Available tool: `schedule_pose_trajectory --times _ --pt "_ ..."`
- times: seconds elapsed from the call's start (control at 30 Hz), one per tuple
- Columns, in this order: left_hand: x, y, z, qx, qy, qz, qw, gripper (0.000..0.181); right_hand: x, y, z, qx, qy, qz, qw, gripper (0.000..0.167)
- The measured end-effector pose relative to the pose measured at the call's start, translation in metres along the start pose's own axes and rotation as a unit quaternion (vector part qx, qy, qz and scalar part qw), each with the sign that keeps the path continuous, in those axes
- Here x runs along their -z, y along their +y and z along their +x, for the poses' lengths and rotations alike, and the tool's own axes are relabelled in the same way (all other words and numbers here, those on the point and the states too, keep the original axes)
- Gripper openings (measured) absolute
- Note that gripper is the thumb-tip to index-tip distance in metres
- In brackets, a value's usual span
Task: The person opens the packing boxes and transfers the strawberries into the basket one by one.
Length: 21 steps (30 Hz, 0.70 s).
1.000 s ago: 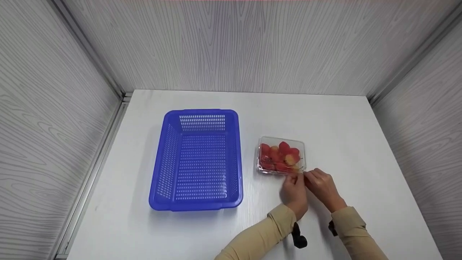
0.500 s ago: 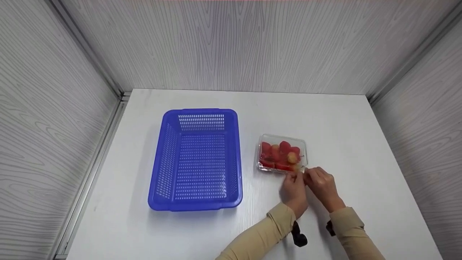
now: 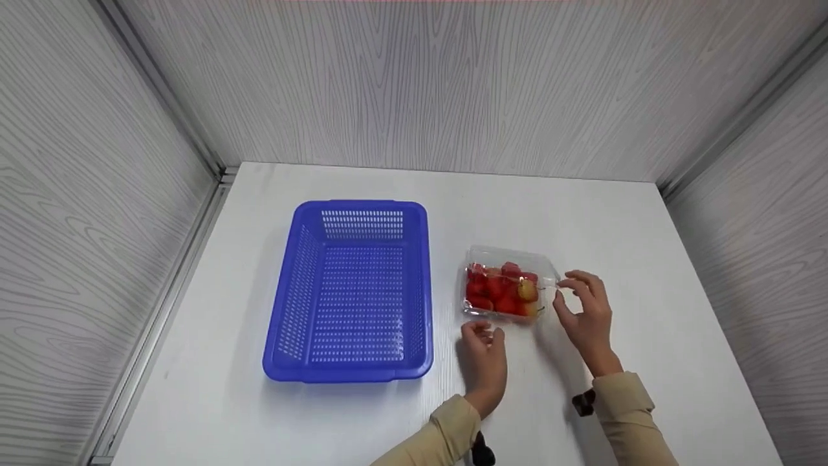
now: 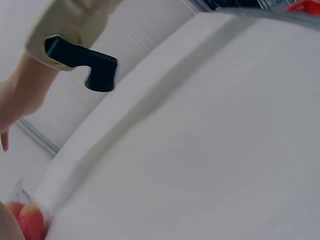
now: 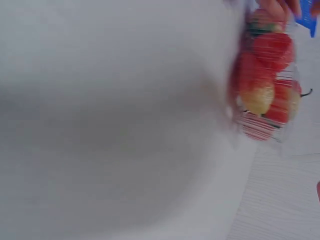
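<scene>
A clear plastic clamshell box [image 3: 511, 255] with small red and yellow fruits [image 3: 497, 296] inside lies on the table. Its lid looks slightly raised from the front. My right hand [image 3: 591, 320] is at the box's right side, thumb and fingers apart, fingertips by the lid corner; whether they touch it cannot be told. Loosely bent, my left hand [image 3: 486, 367] hovers just in front of the box and grips nothing. In the right wrist view, the fruits [image 5: 270, 75] show through the ribbed wall, one with a dark stem. Fruits [image 4: 31, 221] also peek in at the left wrist view's lower left corner.
Left of the box stands a blue plastic basket [image 3: 428, 285] with perforated walls and nothing in it. The white table [image 3: 621, 226] is bounded by wood-grain panels [image 3: 414, 84] at the back and sides.
Both hands have come away from the box's front right corner. The left hand moved left and nearer, the right one up along the right side. The lid looks more raised.
</scene>
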<state>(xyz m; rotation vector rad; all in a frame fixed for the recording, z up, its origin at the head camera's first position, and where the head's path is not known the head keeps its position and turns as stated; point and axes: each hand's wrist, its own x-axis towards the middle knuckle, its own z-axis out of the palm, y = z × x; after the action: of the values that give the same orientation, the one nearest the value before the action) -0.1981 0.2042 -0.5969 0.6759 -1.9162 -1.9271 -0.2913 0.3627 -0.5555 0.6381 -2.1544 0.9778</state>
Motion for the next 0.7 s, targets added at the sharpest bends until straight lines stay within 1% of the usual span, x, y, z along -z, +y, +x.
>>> schedule_pose_trajectory --times 0.03,0.1,0.13,0.17,0.23,0.3,0.37,0.43,0.53,0.6,0.7 --pt "0.005 -0.001 0.002 -0.018 0.018 0.013 0.9996 0.025 -0.001 -0.001 0.004 -0.02 0.001 0.019 0.9996 0.024" --pt "0.014 -0.002 0.009 -0.036 0.032 0.025 0.9985 0.037 -0.002 -0.007 0.014 -0.068 -0.002 0.056 0.9961 0.029" --pt "0.017 -0.002 0.013 -0.041 0.03 0.019 0.9985 0.044 -0.002 -0.01 0.019 -0.094 -0.006 0.077 0.9926 0.031" --pt "0.019 -0.002 0.017 -0.041 0.019 0.009 0.9989 0.049 -0.002 -0.014 0.024 -0.122 -0.012 0.097 0.9877 0.033" --pt "0.021 -0.003 0.027 -0.036 -0.012 -0.005 0.9993 0.055 -0.003 -0.019 0.034 -0.177 -0.028 0.139 0.9739 0.037" --pt "0.022 -0.004 0.036 -0.025 -0.039 -0.009 0.9989 0.057 -0.006 -0.018 0.043 -0.223 -0.046 0.179 0.9573 0.04" --pt "0.023 -0.005 0.042 -0.01 -0.058 -0.006 0.9982 0.053 -0.011 -0.012 0.048 -0.251 -0.061 0.216 0.9416 0.042" --pt "0.024 -0.006 0.045 -0.001 -0.066 0.013 0.9978 0.05 -0.017 -0.004 0.051 -0.272 -0.077 0.242 0.928 0.044" --pt "0.027 -0.007 0.046 0.0 -0.073 0.038 0.9966 0.048 -0.025 0.007 0.05 -0.308 -0.103 0.271 0.9063 0.048" --pt "0.028 -0.008 0.045 -0.003 -0.076 0.048 0.9959 0.047 -0.029 0.011 0.047 -0.335 -0.123 0.282 0.8909 0.051" --pt "0.03 -0.008 0.042 -0.006 -0.077 0.048 0.9959 0.047 -0.032 0.014 0.039 -0.369 -0.147 0.299 0.8679 0.052"
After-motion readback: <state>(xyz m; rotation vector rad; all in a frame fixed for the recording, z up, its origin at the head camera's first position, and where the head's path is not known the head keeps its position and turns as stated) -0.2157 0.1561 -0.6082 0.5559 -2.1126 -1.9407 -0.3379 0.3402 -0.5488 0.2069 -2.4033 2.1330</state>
